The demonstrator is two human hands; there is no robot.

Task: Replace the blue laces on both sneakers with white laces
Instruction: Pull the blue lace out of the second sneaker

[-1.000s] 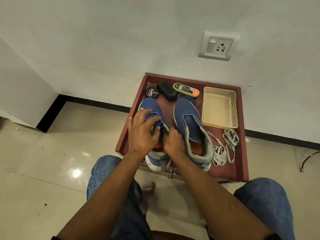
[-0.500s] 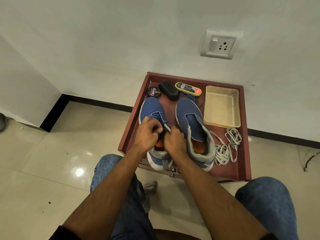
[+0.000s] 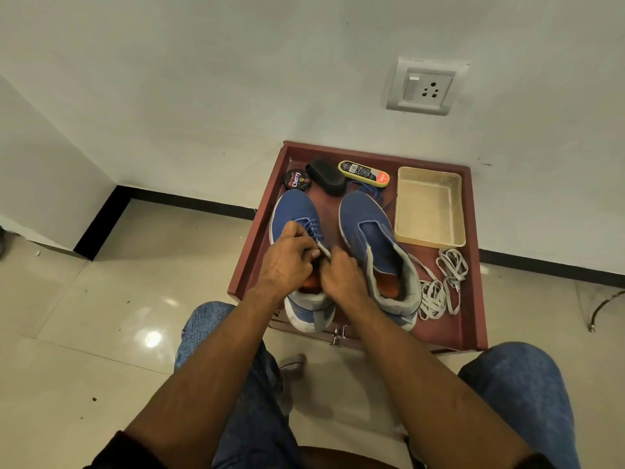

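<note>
Curling over the left sneaker [image 3: 297, 211], both hands (left hand [image 3: 287, 262], right hand [image 3: 341, 275]) pinch its blue lace [image 3: 313, 228].

Both hands [image 3: 318, 269] cover the left sneaker's [image 3: 294, 214] tongue and upper eyelets; what the fingertips pinch there can't be made out, and the tin's [image 3: 297, 180] small print blurs.

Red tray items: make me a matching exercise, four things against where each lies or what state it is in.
Things:
1. white laces
2. beige basket
3. polish tin
4. right sneaker

Places or states:
A. far left corner of the red tray
B. far right part of the tray, nothing in it
C. no lace in its eyelets
D. loose heap at the near right, beside the right sneaker

Pairs: 1-D, 2-B, 3-A, 4-C
</note>
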